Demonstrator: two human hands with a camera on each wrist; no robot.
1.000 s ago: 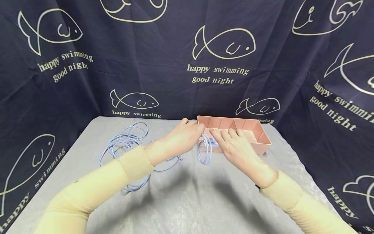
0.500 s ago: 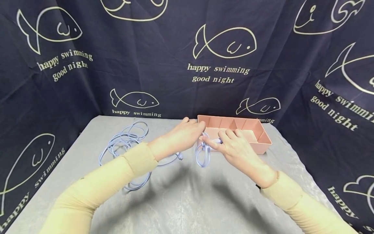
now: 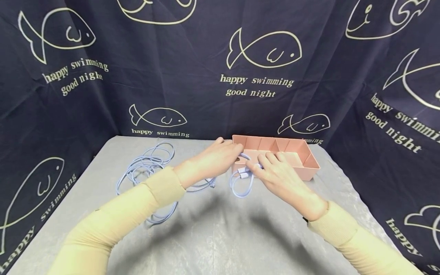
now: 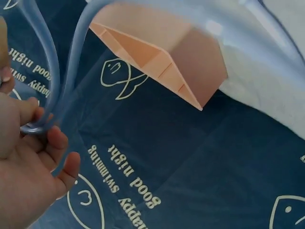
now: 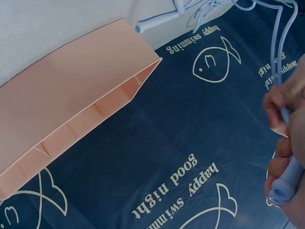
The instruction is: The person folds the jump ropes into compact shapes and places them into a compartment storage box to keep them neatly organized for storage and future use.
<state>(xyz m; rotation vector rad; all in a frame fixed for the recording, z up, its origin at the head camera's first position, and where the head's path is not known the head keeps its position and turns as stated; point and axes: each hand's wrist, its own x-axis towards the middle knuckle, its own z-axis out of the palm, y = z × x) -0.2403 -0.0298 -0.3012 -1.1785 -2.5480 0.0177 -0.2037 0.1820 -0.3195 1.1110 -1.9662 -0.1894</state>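
Both hands work at a small bundle of light blue cord (image 4: 77, 43) just in front of the pink box's left end. My left hand (image 3: 218, 156) pinches the cord between thumb and fingers, and two strands rise from its fingertips in the left wrist view. In my right hand (image 3: 276, 168), curled fingers grip a light blue tube-shaped cord end (image 5: 286, 188), its round opening showing below the fingers. A loop hangs between the hands with short pale pieces (image 3: 244, 175) across it. The left palm is hidden in the head view.
Behind the hands stands a pink open-topped box (image 3: 306, 174) with a divider. A loose tangle of similar blue cord (image 3: 148, 165) spreads over the grey tabletop (image 3: 213, 236) at left, partly under the left forearm. A dark printed curtain (image 3: 206, 68) surrounds the table.
The right thumb reached left across the bundle, then drew back. The hanging loop has spread wider, and its pale pieces show more plainly. My left hand has shifted slightly right.
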